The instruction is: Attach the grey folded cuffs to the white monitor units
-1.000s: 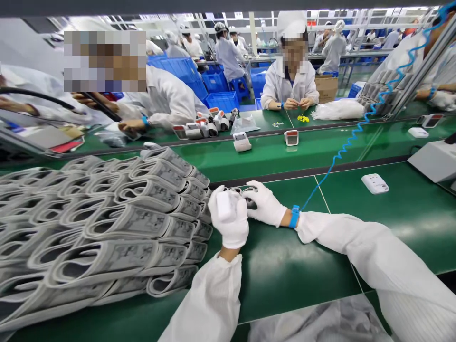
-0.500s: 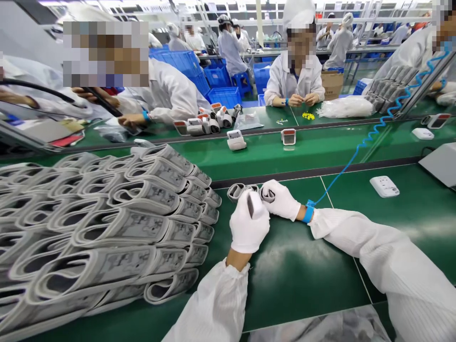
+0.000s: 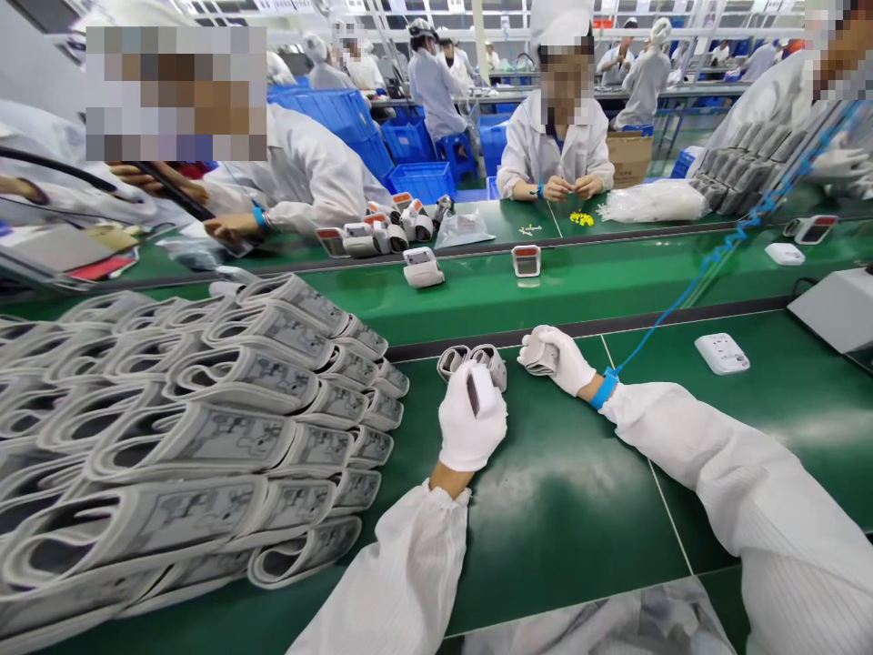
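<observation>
My left hand (image 3: 470, 428), in a white glove, is closed on a small white plastic casing (image 3: 483, 391) with a dark grey side. Farther right, my gloved right hand (image 3: 565, 353) grips a rolled grey cuff (image 3: 540, 357), its fingers wrapped round the far side. Just beyond my left hand, a rolled grey cuff (image 3: 450, 364) and a second rolled cuff (image 3: 492, 366) stand side by side on the green table, partly behind that hand. A blue wrist strap (image 3: 605, 389) with a coiled cord is on my right wrist.
A large stack of rolled cuffs (image 3: 205, 437) fills the left. A white plastic unit (image 3: 721, 353) lies at right, near a grey box (image 3: 836, 309). Assembled monitors (image 3: 526, 261) sit on the green ledge (image 3: 470, 300). A plastic bag (image 3: 600, 623) lies in front. Co-workers (image 3: 556, 136) sit opposite.
My right hand has moved right, away from the standing cuffs, with a rolled cuff in it. My left hand still holds the white casing. The view has shifted slightly.
</observation>
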`<state>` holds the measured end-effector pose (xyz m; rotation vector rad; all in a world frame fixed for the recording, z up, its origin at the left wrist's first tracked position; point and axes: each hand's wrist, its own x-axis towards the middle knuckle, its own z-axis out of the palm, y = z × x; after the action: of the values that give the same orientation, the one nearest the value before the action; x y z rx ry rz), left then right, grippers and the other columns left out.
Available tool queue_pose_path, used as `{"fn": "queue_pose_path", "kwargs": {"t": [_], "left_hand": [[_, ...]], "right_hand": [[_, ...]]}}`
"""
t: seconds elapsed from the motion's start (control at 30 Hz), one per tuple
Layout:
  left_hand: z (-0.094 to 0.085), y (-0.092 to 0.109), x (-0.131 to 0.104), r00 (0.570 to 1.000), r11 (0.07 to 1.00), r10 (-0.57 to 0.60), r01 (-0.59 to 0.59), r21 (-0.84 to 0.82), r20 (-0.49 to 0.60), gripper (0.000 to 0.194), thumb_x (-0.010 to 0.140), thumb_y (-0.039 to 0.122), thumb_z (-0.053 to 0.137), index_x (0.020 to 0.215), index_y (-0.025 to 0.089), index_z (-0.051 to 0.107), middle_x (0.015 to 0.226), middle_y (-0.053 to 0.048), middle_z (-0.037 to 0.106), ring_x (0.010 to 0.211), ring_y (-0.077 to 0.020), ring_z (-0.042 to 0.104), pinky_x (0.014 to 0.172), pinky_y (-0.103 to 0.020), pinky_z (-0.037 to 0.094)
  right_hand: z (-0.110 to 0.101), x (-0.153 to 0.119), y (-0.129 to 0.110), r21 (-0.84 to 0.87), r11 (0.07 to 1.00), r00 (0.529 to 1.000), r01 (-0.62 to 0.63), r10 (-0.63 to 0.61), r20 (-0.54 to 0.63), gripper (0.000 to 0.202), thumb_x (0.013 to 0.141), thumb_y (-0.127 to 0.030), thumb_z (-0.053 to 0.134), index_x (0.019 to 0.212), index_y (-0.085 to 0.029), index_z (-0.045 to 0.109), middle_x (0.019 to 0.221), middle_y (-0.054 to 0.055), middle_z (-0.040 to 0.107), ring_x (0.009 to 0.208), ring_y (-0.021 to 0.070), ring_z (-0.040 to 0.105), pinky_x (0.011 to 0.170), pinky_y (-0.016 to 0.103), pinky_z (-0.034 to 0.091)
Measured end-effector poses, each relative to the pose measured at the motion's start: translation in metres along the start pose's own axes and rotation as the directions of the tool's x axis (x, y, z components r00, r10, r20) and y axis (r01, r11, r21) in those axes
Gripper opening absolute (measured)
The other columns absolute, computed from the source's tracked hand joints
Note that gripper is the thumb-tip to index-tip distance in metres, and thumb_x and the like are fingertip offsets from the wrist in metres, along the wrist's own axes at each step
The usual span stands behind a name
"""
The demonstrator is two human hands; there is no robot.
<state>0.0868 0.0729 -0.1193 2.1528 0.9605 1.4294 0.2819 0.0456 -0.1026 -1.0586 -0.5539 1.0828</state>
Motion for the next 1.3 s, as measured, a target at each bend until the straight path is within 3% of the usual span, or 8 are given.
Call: {"fn": "queue_pose_path", "kwargs": {"t": [0.17, 0.27, 0.4, 0.53, 0.67, 0.9, 1.13, 1.3], "left_hand": [[-0.007, 0.026, -0.014, 0.969, 0.967, 0.224, -0.234, -0.103, -0.104, 0.06, 0.074, 0.014, 0.072, 0.132, 0.018, 0.055, 0.114, -0.012, 0.072, 0.097, -0.0251, 0.073, 0.091, -0.038, 0.057], [0.0, 0.056, -0.025, 0.993, 0.97, -0.045, 0.069, -0.233, 0.105, 0.044, 0.081, 0.02, 0.067, 0.125, 0.019, 0.06, 0.104, -0.008, 0.072, 0.082, -0.0193, 0.071, 0.08, -0.033, 0.059], [0.023, 0.089, -0.03, 0.741, 0.653, -0.393, 0.642, -0.402, 0.544, 0.02, 0.089, 0.032, 0.061, 0.102, 0.018, 0.063, 0.1, -0.006, 0.068, 0.071, -0.015, 0.066, 0.055, -0.024, 0.054], [0.034, 0.096, -0.027, 0.592, 0.298, -0.394, 0.806, -0.512, 0.703, 0.033, 0.081, 0.04, 0.074, 0.102, 0.017, 0.063, 0.091, -0.004, 0.068, 0.077, -0.0166, 0.067, 0.063, -0.025, 0.058], [0.028, 0.089, -0.021, 0.426, 0.026, -0.453, 0.885, -0.466, 0.783, 0.046, 0.078, 0.039, 0.078, 0.115, 0.018, 0.06, 0.092, -0.005, 0.071, 0.071, -0.0173, 0.068, 0.053, -0.026, 0.058], [0.023, 0.071, -0.015, 0.56, 0.224, -0.451, 0.825, -0.519, 0.695, 0.063, 0.076, 0.039, 0.082, 0.128, 0.015, 0.055, 0.115, -0.011, 0.067, 0.082, -0.02, 0.07, 0.054, -0.026, 0.059], [0.016, 0.072, -0.013, 0.623, 0.32, -0.319, 0.78, -0.538, 0.714, 0.118, 0.069, 0.024, 0.082, 0.161, 0.036, 0.009, 0.157, -0.02, 0.041, 0.07, -0.0132, 0.07, 0.043, -0.022, 0.05], [0.013, 0.073, -0.012, 0.601, 0.3, -0.287, 0.796, -0.525, 0.746, 0.105, 0.081, 0.054, 0.078, 0.159, 0.041, 0.01, 0.151, -0.021, 0.047, 0.053, -0.0087, 0.064, 0.033, -0.017, 0.033]], "right_hand": [[-0.036, -0.034, -0.015, 0.253, 0.959, 0.991, -0.125, 0.106, 0.085, 0.029, 0.081, -0.033, 0.067, 0.104, -0.019, 0.057, 0.113, 0.012, 0.076, 0.106, 0.0296, 0.075, 0.1, 0.05, 0.059], [-0.05, -0.069, -0.014, 0.223, 0.974, 0.997, -0.027, 0.011, 0.074, 0.026, 0.088, -0.037, 0.065, 0.106, -0.021, 0.054, 0.111, 0.01, 0.077, 0.108, 0.03, 0.075, 0.104, 0.052, 0.057], [-0.047, -0.108, -0.006, 0.054, 0.975, 0.974, 0.216, -0.219, 0.06, 0.023, 0.095, -0.042, 0.062, 0.102, -0.023, 0.05, 0.113, 0.007, 0.076, 0.115, 0.0276, 0.073, 0.11, 0.053, 0.052], [-0.041, -0.118, 0.001, -0.215, 0.873, 0.899, 0.437, -0.429, 0.085, 0.027, 0.104, -0.05, 0.049, 0.107, -0.024, 0.05, 0.117, 0.008, 0.075, 0.123, 0.0256, 0.069, 0.112, 0.05, 0.051], [-0.053, -0.108, -0.005, -0.594, 0.562, 0.776, 0.576, -0.605, 0.181, 0.033, 0.108, -0.045, 0.043, 0.127, -0.023, 0.057, 0.139, 0.012, 0.065, 0.132, 0.0229, 0.061, 0.116, 0.044, 0.047], [-0.061, -0.107, -0.014, -0.66, 0.441, 0.793, 0.608, -0.352, 0.496, 0.064, 0.09, -0.056, 0.07, 0.143, -0.023, 0.052, 0.149, 0.013, 0.054, 0.138, 0.029, 0.054, 0.116, 0.045, 0.047], [-0.065, -0.089, -0.023, -0.286, 0.957, 0.98, 0.056, 0.002, 0.199, 0.082, 0.081, -0.058, 0.079, 0.144, -0.03, 0.036, 0.125, 0.009, 0.065, 0.094, 0.0227, 0.073, 0.081, 0.039, 0.061], [-0.072, -0.077, -0.033, 0.08, 0.971, 0.945, -0.225, 0.197, 0.262, 0.078, 0.089, -0.08, 0.054, 0.15, -0.035, 0.037, 0.117, 0.009, 0.07, 0.069, 0.015, 0.065, 0.054, 0.025, 0.049]]}}
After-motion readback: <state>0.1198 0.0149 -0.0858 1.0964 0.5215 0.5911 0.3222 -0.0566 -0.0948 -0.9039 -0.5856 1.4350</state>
